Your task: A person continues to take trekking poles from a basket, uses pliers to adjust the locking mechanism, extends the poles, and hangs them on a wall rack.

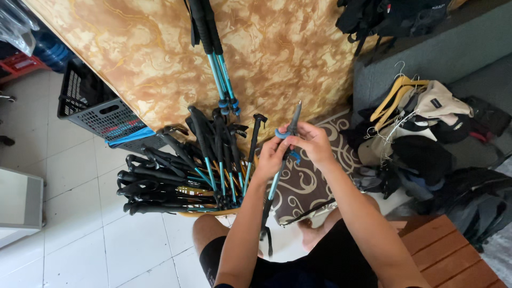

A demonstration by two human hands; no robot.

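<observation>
White glazed tiles (90,234) are covering the floor on the left, and a pale box-like thing (18,205) is sitting at the left edge. Farther off, a dark plastic crate (93,109) is standing against an ochre marbled wall panel (160,58), with a red crate (18,64) and a blue water bottle (53,53) behind it in the far left corner.

Right of the crate, a heap of folded trekking poles (181,176) with black grips and teal shafts is lying on the tiles, and one extended pole pair (216,58) is leaning up the wall.

In the middle, the person is sitting with bare knees showing, holding a single trekking pole (277,178) upright over a brown cushion with cream swirls (306,184). The left hand (271,156) is clenching around the shaft just below a teal collar, while the right hand (312,141) is pinching the pole's upper section, fingers curled on it near the grey tip.

To the right, a pile of clothes and bags (421,133) with yellow hangers (397,90) is slumping against a grey sofa (453,48). A black backpack (394,16) is resting at the far top. Near the right corner, a reddish wooden bench (448,256) is jutting in.
</observation>
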